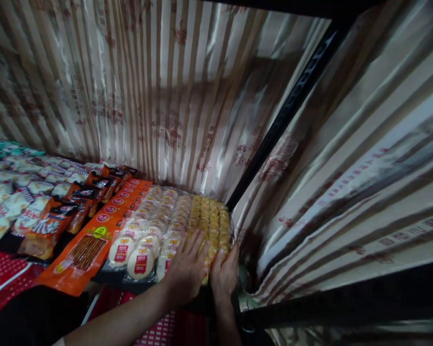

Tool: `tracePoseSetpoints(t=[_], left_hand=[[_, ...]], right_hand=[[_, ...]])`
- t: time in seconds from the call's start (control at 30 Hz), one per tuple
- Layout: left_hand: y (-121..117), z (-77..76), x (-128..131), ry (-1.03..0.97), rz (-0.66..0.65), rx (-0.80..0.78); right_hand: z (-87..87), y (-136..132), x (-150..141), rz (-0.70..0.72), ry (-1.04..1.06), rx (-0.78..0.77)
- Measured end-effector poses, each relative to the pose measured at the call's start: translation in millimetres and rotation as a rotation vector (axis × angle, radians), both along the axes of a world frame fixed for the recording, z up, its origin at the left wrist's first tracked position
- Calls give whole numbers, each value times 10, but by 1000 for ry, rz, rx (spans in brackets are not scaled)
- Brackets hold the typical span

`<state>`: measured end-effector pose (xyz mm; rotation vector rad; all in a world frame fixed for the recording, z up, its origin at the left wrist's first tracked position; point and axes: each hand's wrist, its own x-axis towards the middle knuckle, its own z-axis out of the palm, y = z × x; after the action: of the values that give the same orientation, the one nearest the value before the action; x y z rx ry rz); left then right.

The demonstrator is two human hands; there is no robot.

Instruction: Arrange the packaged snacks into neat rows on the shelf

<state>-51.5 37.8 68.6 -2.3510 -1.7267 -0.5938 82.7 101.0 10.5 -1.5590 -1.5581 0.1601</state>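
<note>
My left hand (187,271) lies palm down with its fingers stretched out, over the line where rows of wrapped round white rice crackers (141,262) meet rows of small yellow snack packets (209,216). Along the right edge of the yellow packets rests my right hand (224,274), fingers extended upward against their side. Neither hand is wrapped round a packet. To the left of the crackers is a long orange bag (90,242) with a clear window showing brown sticks.
Rows of white-and-orange snack bags (39,216) stand further left. A pleated, printed curtain (173,96) hangs behind and to the right. A slanting black post (281,120) rises at the right corner. Red perforated baskets (159,331) show below.
</note>
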Motion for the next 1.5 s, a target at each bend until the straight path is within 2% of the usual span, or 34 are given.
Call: tracePoseSetpoints(t=[0.2, 0.4, 0.5, 0.63, 0.8, 0.97, 1.17, 1.27, 1.37, 1.43, 1.5], left_hand=[[-355, -292, -137, 65, 66, -13], [-356, -573, -158, 37, -77, 60], [-306, -615, -123, -10, -104, 84], [-285, -585, -107, -31, -120, 78], [-423, -589, -95, -12, -124, 126], [-577, -732, -67, 8, -144, 104], [-498, -923, -40, 16, -170, 12], [-520, -896, -65, 10, -201, 33], [-600, -752, -187, -14, -204, 99], [-631, -611, -342, -33, -140, 150], [-614, -458, -545, -48, -20, 180]], right_hand=[[-13, -210, -9, -70, -110, -13], [-133, -401, -33, -46, -215, 11], [-196, -423, -20, -10, -227, -31], [-213, -434, -20, -4, -222, -49], [-205, -526, -34, -64, -235, 17], [-282, -581, -21, 5, -263, 6], [-293, -549, -25, -1, -277, 53], [-217, -591, -56, 3, -261, 121], [-85, -667, -163, 52, -238, 156], [32, -700, -300, 112, -244, 154], [165, -698, -490, 188, -269, 131]])
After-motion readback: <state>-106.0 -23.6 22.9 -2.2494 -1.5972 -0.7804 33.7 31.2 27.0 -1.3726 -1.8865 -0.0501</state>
